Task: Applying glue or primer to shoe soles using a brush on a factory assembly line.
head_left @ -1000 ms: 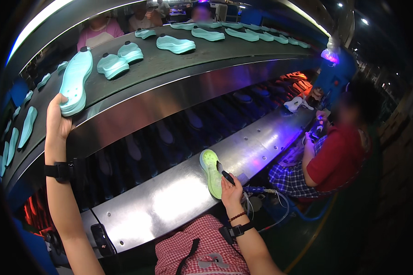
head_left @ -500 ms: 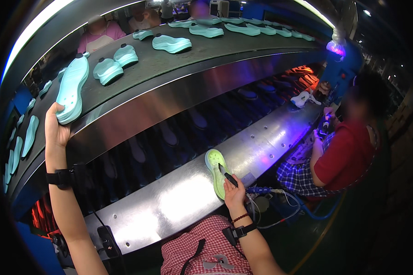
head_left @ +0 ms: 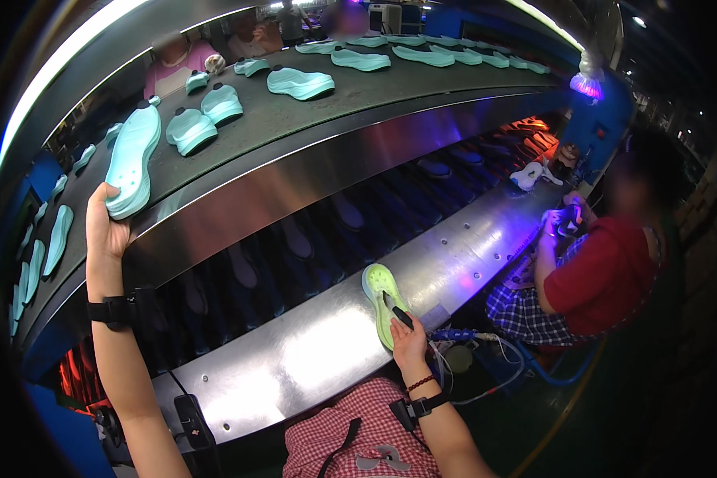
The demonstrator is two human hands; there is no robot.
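Note:
My left hand (head_left: pixel 107 223) reaches up to the belt and grips the near end of a turquoise shoe sole (head_left: pixel 134 151), thumb on its upper face. The sole lies lengthwise on the belt, with a dark piece at its far end. Lower down, my right hand (head_left: pixel 410 344) is closed round a slim black-handled tool (head_left: pixel 402 317) with a pointed tip; its exact kind I cannot tell. That tip is over a yellow-green shoe sole (head_left: pixel 379 288), which lies on the metal ledge. My fingers partly cover this sole's right edge.
The dark conveyor belt (head_left: pixel 327 119) carries several more turquoise soles (head_left: pixel 301 83). Beneath it, a recess holds rows of dim soles (head_left: pixel 347 211). On the right, a co-worker in red (head_left: pixel 605 271) handles something by the metal ledge (head_left: pixel 295 342); hoses (head_left: pixel 526 358) hang nearby.
The view has shifted slightly. Across the belt, another small turquoise sole and a pale rounded thing now show before the person in pink. Both my hands keep their holds.

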